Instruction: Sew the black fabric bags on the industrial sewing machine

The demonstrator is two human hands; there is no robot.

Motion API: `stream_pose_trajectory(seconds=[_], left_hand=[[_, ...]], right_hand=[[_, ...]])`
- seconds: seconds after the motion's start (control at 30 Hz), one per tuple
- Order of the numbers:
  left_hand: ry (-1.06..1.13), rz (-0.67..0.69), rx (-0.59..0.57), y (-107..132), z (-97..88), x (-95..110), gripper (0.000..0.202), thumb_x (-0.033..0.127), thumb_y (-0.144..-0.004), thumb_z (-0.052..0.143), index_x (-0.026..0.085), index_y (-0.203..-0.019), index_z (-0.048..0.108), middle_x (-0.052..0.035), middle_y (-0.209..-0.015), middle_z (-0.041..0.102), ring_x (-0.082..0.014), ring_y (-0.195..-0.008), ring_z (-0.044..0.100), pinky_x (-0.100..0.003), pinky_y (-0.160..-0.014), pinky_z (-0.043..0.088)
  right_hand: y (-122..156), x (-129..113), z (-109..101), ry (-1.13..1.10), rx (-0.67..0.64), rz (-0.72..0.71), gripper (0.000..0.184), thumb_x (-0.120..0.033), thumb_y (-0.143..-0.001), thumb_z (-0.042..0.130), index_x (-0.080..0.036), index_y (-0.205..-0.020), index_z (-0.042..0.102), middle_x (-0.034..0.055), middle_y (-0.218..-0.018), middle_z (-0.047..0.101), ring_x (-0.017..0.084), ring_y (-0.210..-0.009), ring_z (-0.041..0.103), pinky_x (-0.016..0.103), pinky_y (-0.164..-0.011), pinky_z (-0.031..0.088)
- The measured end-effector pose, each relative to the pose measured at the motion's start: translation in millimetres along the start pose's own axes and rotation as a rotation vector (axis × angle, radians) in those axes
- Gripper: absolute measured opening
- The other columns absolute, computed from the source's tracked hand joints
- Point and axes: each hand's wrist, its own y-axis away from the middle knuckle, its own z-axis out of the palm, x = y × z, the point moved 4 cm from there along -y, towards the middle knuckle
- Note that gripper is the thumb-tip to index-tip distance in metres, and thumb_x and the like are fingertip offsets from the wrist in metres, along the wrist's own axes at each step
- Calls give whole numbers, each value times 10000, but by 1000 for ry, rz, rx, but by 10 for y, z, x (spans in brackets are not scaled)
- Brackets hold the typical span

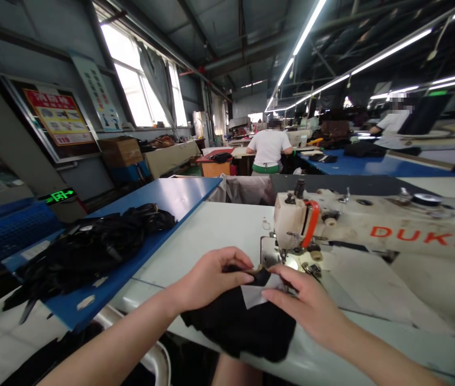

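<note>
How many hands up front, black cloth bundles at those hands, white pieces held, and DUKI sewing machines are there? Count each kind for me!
Hands up front: 2 (left hand, right hand)
Black cloth bundle: 1
White piece: 1
DUKI sewing machine: 1
Total: 5
</note>
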Motion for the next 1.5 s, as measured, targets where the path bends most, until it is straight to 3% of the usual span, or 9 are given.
stream_pose_trajectory(seconds=[0.23,0.5,0.63,0.77,0.87,0.93,1.07,1.23,1.5], left_hand=[[142,-254,-64,559,-472,-93,355,423,-803,620,130,-1003,623,-46,-915,640,-135,-825,562,-237,-744,410],[448,-312,100,800,-363,-508,252,206,-571,814,109,-734,649,0,-658,624,-71,-571,529,-181,-590,402],[411,-241,176,789,-439,-358,231,240,-565,802,109,-680,650,-7,-636,627,-86,-560,536,-201,-591,423],[-11,-40,201,642,-467,200,163,291,-721,666,129,-720,654,-20,-689,630,-124,-629,550,-224,-606,428],[-552,161,219,424,-394,585,157,242,-795,535,157,-727,650,-10,-711,615,-130,-678,530,-230,-653,401],[-807,198,197,244,-347,612,161,224,-784,507,169,-708,638,-1,-686,594,-126,-654,502,-230,-632,370],[-888,98,75,-92,-333,114,159,219,-738,522,158,-629,620,8,-624,562,-126,-624,483,-228,-598,334],[-403,-163,-154,-334,-196,-658,230,348,-725,574,138,-736,669,28,-620,566,-124,-609,495,-212,-579,360],[-248,-256,-197,-544,49,-667,298,416,-680,618,128,-602,604,53,-519,443,-98,-537,400,-220,-518,306]], right_hand=[[188,189,61,-560,143,340,328,-452,-712,701,-204,-923,661,29,-787,666,235,-792,615,314,-710,490],[168,318,284,-792,205,500,354,-419,-648,762,-210,-918,670,43,-839,706,255,-810,659,338,-731,515],[179,366,440,-620,268,415,484,-446,-676,723,-228,-1091,606,82,-1027,674,293,-1000,612,399,-835,498],[75,18,743,-354,303,79,489,-433,-751,639,-273,-1200,529,77,-1274,532,285,-1211,450,426,-959,416],[-119,-272,1103,-631,34,77,376,-486,-767,596,-236,-1046,616,64,-1019,654,286,-982,582,374,-733,510],[-238,-319,1218,-806,-30,127,369,-491,-715,637,-214,-959,647,47,-868,677,263,-856,607,345,-662,504],[-302,18,1146,-992,-42,231,262,-293,-628,694,-179,-861,650,34,-795,676,218,-793,607,311,-661,487],[-121,532,817,-1126,20,449,207,-152,-636,593,-160,-840,631,56,-830,677,180,-764,632,321,-769,495],[-2,669,687,-925,292,537,236,-416,-703,684,-191,-744,629,8,-683,657,161,-670,624,264,-619,484]])
